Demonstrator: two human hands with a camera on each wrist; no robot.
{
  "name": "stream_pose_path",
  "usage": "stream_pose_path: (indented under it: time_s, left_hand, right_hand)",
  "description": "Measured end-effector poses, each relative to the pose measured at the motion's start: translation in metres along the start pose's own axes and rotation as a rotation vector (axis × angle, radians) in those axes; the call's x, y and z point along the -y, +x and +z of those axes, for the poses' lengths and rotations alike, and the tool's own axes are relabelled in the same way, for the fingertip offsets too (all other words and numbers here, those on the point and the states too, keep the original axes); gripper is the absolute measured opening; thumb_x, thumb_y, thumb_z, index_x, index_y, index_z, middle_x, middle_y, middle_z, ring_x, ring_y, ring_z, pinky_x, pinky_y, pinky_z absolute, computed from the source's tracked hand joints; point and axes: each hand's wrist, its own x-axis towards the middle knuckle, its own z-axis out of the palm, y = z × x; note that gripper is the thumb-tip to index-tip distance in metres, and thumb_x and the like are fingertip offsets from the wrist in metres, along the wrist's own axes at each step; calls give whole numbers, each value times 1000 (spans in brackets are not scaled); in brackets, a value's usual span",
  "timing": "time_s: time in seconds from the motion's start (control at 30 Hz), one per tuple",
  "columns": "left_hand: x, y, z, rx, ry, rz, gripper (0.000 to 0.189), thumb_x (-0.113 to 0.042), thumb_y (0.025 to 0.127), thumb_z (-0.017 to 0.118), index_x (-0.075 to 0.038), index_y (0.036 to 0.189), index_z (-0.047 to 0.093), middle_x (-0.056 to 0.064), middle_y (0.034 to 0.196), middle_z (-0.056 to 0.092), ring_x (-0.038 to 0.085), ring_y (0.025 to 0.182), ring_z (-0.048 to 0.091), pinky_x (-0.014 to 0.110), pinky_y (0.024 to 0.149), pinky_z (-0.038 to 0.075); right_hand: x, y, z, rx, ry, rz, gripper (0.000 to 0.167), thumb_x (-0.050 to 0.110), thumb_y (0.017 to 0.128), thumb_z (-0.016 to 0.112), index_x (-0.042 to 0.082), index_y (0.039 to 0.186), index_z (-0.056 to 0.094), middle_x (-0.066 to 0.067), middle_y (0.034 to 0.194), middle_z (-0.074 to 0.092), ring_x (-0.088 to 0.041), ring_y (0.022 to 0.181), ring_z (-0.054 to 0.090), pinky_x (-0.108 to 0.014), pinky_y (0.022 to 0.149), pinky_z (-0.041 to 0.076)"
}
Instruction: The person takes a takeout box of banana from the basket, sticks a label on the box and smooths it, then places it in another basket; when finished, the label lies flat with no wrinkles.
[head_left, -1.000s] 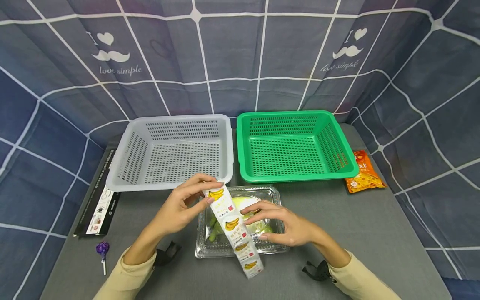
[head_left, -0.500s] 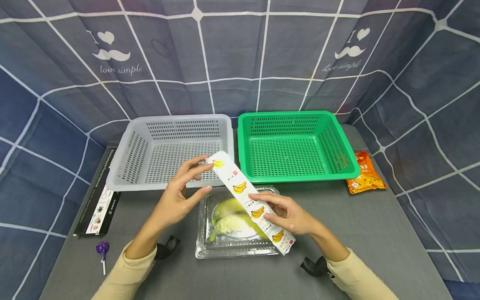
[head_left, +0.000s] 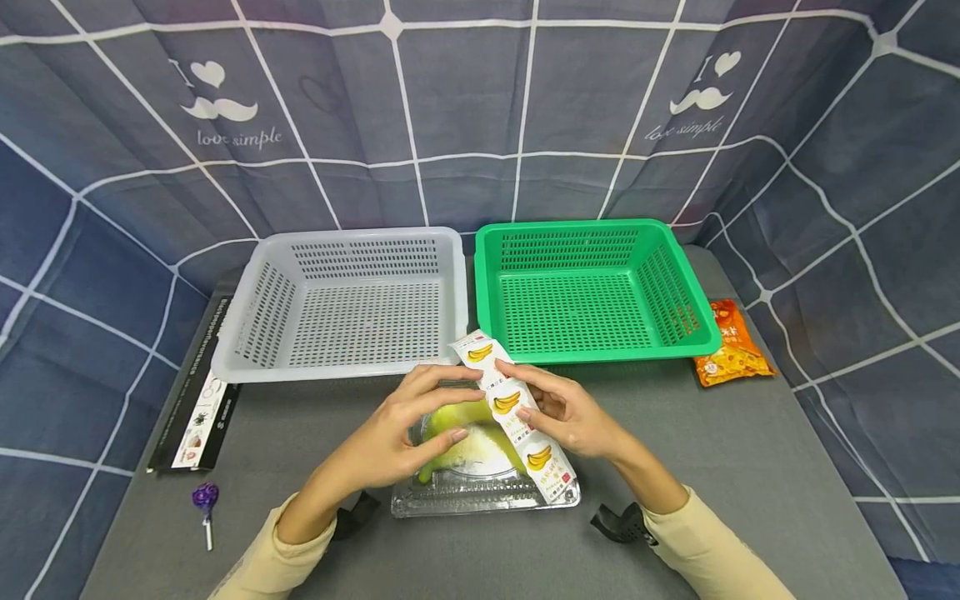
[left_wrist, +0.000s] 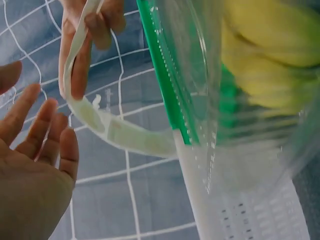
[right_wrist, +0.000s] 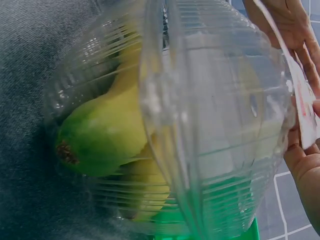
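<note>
A white paper strip printed with bananas slants over a clear plastic clamshell box. My right hand pinches the strip near its middle, between thumb and fingers. My left hand is spread beside the strip's upper part. In the left wrist view, a gap shows between the loose fingers of my left hand and the strip, which hangs in a curve with its pale backing showing. Yellow-green fruit lies inside the closed box.
Behind the box stand a grey basket and a green basket, side by side. An orange snack bag lies at the right. On the left are a long black box and a purple lollipop.
My right hand now pinches the strip, having only hovered beside it a second ago. My left hand let go of its upper end, then moved right. The strip rose, then came back lower.
</note>
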Motion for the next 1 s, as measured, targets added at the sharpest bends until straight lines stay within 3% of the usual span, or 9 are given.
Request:
stream_pose_path:
  time_s: [0.2, 0.47, 0.6, 0.83, 1.0]
  left_hand:
    - [-2, 3, 5, 45, 40, 24, 44, -14, 89, 69, -14, 132, 61, 3, 145, 50, 22, 134, 43, 46, 112, 33]
    - [-2, 8, 5, 62, 66, 15, 46, -17, 90, 69, -16, 135, 59, 2, 149, 45, 22, 139, 38, 51, 113, 29]
    - [0, 9, 6, 59, 69, 9, 46, -16, 90, 69, -17, 135, 59, 3, 150, 44, 22, 139, 38, 52, 112, 29]
    - [0, 10, 7, 43, 64, 20, 46, -17, 89, 69, -17, 134, 60, 1, 149, 45, 22, 139, 37, 50, 112, 27]
    - [1, 10, 7, 58, 53, 14, 46, -19, 90, 68, -19, 135, 59, 0, 148, 46, 22, 139, 35, 52, 111, 28]
  right_hand:
    - [2, 4, 0, -56, -72, -28, 53, -14, 92, 51, -10, 144, 38, -33, 136, 48, -8, 101, 61, -29, 75, 57]
    - [7, 7, 1, -152, -86, 13, 51, -11, 93, 55, -7, 143, 43, -30, 125, 61, -11, 97, 68, -33, 72, 59]
    - [9, 7, 1, -167, -32, 41, 53, -10, 93, 56, -7, 143, 42, -29, 111, 67, -15, 91, 72, -39, 68, 59]
    - [10, 8, 0, -169, 1, 71, 50, -10, 92, 57, -8, 140, 45, -31, 112, 66, -16, 92, 72, -41, 67, 59]
    - [10, 9, -1, -154, -48, 91, 50, -6, 93, 59, -5, 141, 46, -26, 110, 69, -14, 89, 71, -36, 67, 59]
